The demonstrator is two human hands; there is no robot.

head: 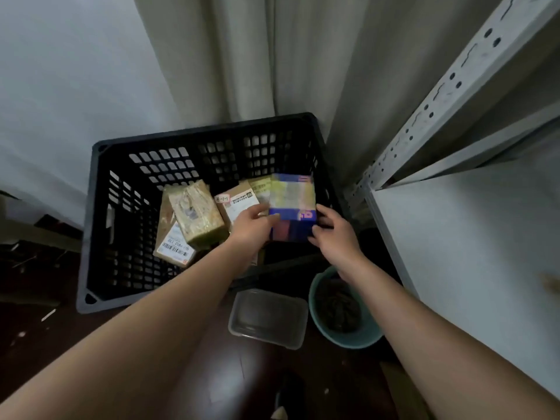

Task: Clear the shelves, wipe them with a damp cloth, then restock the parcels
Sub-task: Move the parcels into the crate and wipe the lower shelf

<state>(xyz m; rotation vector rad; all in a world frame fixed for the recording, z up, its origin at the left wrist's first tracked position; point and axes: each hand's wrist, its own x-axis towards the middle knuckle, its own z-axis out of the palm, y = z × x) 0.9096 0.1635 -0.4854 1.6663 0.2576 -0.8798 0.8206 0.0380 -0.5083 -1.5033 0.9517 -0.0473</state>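
Note:
A black slotted crate (100, 207) stands on the floor and holds several parcels. Over its right side, a blue and yellow box (292, 195) is held between both hands. My left hand (251, 225) touches its left edge with extended fingers, and my right hand (336, 231) grips its lower right corner. Inside the crate lie a taped brown parcel (197, 213), a flat parcel with a barcode label (175, 247) and a labelled carton (239, 201). The white shelf board (472, 237) of the metal rack is bare at the right.
A teal basin (363, 338) with a dark cloth (339, 307) inside sits on the dark floor beside a clear plastic tub (266, 319). The rack's perforated upright (424, 116) rises at the right. Curtains (242, 56) hang behind the crate.

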